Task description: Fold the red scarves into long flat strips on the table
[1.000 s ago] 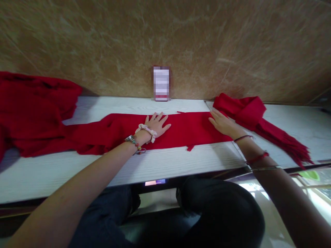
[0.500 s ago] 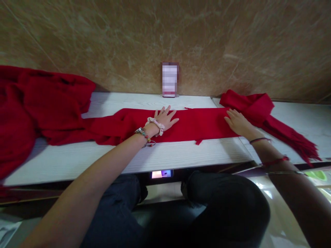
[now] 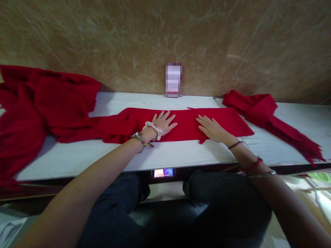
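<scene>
A long red scarf (image 3: 183, 125) lies spread flat across a white wood-grain table. My left hand (image 3: 164, 123) rests palm down on it with the fingers apart, a scrunchie and a beaded bracelet at the wrist. To its right, my right hand (image 3: 211, 128) also lies flat on the cloth, fingers stretched out. Small tufts of red thread stick out at the strip's upper and lower edges. Leftward, the flat strip runs into a bunched heap of red cloth (image 3: 62, 100).
A red fringed scarf end (image 3: 261, 106) lies folded at the right of the white table (image 3: 165, 155). A phone with a blurred screen (image 3: 173, 80) leans on the brown marble wall (image 3: 129, 41). Another lit screen (image 3: 163, 173) shows below the table's front edge, by my knees.
My right hand has slid left along the red cloth, from near its right end toward the middle. My left hand stays flat in nearly the same place. The view has shifted slightly.
</scene>
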Action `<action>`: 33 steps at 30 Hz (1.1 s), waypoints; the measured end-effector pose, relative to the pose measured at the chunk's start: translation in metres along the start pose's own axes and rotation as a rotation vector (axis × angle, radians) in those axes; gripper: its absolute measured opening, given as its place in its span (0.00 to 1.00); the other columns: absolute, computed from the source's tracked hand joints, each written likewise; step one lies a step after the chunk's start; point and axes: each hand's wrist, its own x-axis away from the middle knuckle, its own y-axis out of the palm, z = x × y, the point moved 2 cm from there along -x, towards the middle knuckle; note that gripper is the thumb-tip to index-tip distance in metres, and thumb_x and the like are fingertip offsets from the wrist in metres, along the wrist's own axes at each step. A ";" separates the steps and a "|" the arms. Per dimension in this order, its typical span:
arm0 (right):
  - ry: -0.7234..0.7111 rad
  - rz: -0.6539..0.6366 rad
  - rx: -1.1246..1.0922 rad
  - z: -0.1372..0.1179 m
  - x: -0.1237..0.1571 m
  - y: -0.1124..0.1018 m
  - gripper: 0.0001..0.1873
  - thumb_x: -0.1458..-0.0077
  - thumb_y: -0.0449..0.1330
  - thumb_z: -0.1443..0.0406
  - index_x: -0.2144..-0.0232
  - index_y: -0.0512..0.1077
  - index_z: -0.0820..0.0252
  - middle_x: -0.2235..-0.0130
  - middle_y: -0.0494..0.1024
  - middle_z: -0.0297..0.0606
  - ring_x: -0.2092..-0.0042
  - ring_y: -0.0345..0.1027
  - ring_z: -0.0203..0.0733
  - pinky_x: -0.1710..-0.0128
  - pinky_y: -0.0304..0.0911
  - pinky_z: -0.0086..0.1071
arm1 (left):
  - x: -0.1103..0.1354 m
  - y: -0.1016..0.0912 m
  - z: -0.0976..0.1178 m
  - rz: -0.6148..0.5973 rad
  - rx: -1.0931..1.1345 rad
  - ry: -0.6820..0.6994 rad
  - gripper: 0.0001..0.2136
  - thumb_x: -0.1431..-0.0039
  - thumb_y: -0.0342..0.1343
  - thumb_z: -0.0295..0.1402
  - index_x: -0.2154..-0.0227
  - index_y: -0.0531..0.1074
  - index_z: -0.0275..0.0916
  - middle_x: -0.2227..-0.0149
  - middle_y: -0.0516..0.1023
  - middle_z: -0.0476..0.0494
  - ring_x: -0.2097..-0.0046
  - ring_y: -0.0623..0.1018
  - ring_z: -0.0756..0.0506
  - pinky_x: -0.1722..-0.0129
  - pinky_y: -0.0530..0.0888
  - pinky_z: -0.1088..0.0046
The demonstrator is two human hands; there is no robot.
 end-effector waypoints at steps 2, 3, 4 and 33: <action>0.007 -0.019 0.002 0.006 0.002 0.000 0.25 0.39 0.37 0.61 0.41 0.51 0.60 0.38 0.50 0.44 0.38 0.43 0.48 0.45 0.48 0.53 | 0.001 -0.004 -0.003 -0.030 0.003 0.003 0.26 0.39 0.32 0.49 0.40 0.47 0.46 0.36 0.43 0.44 0.37 0.45 0.37 0.43 0.50 0.53; 0.014 -0.030 0.000 0.008 0.002 0.000 0.26 0.39 0.37 0.62 0.41 0.50 0.60 0.38 0.50 0.44 0.38 0.42 0.48 0.45 0.48 0.53 | 0.003 -0.007 -0.006 -0.050 0.000 0.002 0.27 0.39 0.33 0.49 0.40 0.47 0.46 0.36 0.43 0.43 0.37 0.45 0.37 0.43 0.49 0.52; 0.023 -0.039 -0.003 0.011 0.003 0.000 0.26 0.40 0.37 0.62 0.40 0.50 0.59 0.38 0.49 0.43 0.38 0.42 0.48 0.45 0.48 0.53 | 0.004 -0.011 -0.010 -0.065 -0.007 0.002 0.27 0.39 0.34 0.50 0.40 0.48 0.46 0.36 0.43 0.42 0.37 0.45 0.37 0.43 0.49 0.52; -0.649 0.050 -0.244 -0.152 -0.050 -0.015 0.22 0.42 0.49 0.65 0.46 0.61 0.66 0.45 0.65 0.45 0.43 0.55 0.44 0.43 0.51 0.41 | 0.146 -0.020 -0.173 0.206 -0.086 0.205 0.22 0.43 0.46 0.43 0.51 0.65 0.35 0.52 0.66 0.37 0.53 0.69 0.43 0.52 0.67 0.67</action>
